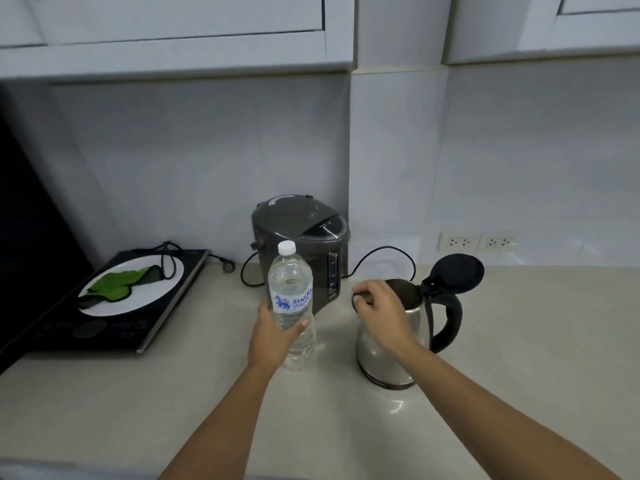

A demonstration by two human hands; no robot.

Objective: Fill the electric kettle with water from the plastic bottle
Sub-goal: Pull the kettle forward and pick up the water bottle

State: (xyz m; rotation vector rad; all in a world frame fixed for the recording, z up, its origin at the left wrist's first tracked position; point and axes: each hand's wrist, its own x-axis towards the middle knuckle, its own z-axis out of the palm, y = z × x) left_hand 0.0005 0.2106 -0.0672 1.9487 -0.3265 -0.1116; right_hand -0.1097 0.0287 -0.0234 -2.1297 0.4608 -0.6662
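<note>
- Two hands over counter (138, 410).
- Left hand (273, 336): wrapped round upright capped bottle (291, 299).
- Right hand (379, 311): fingers curled loosely above open kettle (398, 341), holding nothing.

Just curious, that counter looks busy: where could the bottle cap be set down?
Bare counter lies in front of the induction cooker, and right of the kettle below the wall sockets. It is crowded between bottle, water boiler and kettle.

The pale tabletop (173, 403) carries an induction hob (52, 336) at left and a dark water boiler (294, 223) at the back. In front stand a plastic bottle (292, 306) and a steel kettle (384, 358), lid open.
</note>
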